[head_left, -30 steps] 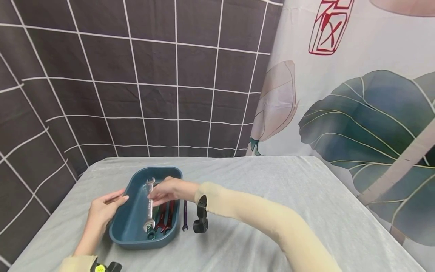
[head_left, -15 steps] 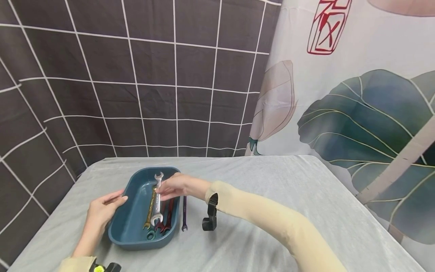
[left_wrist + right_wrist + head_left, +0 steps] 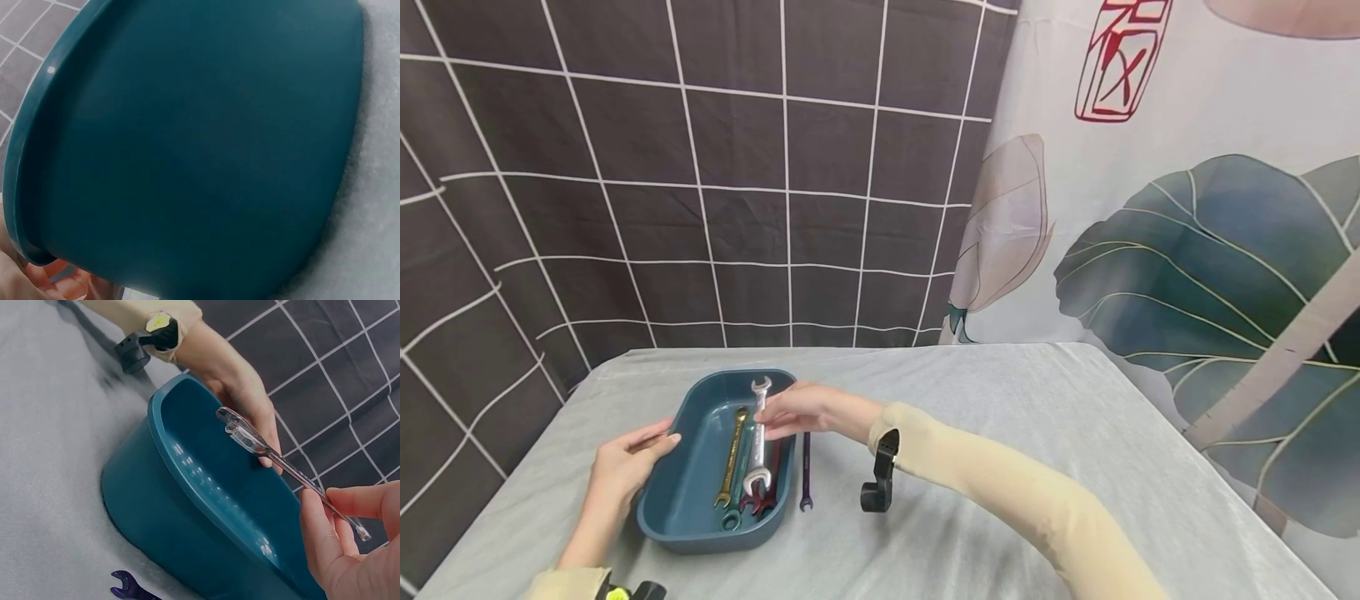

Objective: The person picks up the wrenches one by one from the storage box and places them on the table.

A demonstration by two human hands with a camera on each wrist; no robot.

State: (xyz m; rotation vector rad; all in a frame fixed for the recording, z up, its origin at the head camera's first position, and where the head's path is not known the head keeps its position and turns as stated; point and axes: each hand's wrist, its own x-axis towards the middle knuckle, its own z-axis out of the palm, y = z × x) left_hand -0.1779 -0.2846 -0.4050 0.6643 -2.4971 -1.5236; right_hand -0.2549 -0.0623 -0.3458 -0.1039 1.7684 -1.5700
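Observation:
A silver open-end wrench [image 3: 758, 454] is pinched between the thumb and fingers of my right hand [image 3: 797, 410], held over the right side of a blue plastic bin [image 3: 700, 543]. Seen from the right wrist, the wrench [image 3: 253, 436] slants above the bin's rim. My left hand [image 3: 621, 468] grips the bin's left rim, thumb on top; from the left wrist, its fingers [image 3: 69, 284] show at the lower left by the rim. Inside the bin lie a gold wrench [image 3: 730, 467], a green wrench [image 3: 732, 521] and red wrenches [image 3: 775, 483], partly covered by the silver one.
A purple wrench [image 3: 807, 475] lies on the grey cloth-covered table [image 3: 970, 400], just right of the bin. Behind the table hang a dark grid-patterned cloth [image 3: 730, 225] and a pale cloth with leaf prints [image 3: 1195, 250].
My right hand has carried the silver wrench rightward across the bin, uncovering the gold wrench. My left hand stays at the rim.

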